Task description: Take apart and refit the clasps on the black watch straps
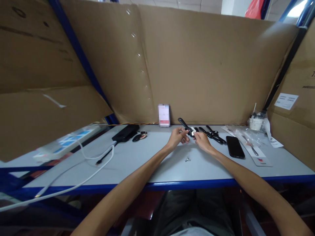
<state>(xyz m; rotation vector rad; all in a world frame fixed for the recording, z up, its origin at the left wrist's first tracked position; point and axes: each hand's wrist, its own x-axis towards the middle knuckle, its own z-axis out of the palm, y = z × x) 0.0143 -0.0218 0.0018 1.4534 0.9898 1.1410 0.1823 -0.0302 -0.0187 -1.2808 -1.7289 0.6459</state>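
Above the middle of the table, both of my hands hold a small tool with a black handle (182,123) that slants up to the left. My left hand (176,137) pinches its dark middle part. On its right side, the fingers of my right hand (202,140) close on a small white piece (193,130) at that middle. The tool's exact kind is too small to make out. Several similar black-handled tools (211,135) lie just right of my right hand. Small shiny metal pieces (187,159) rest on the table in front of my hands.
A dark phone (235,147) lies at right beside plastic packaging (248,137) and a white cup (256,122). A lit phone (164,115) leans against the cardboard wall (197,65). Left are a black power bank (126,132), keys (139,136), a white cable (98,170) and a power strip (71,141).
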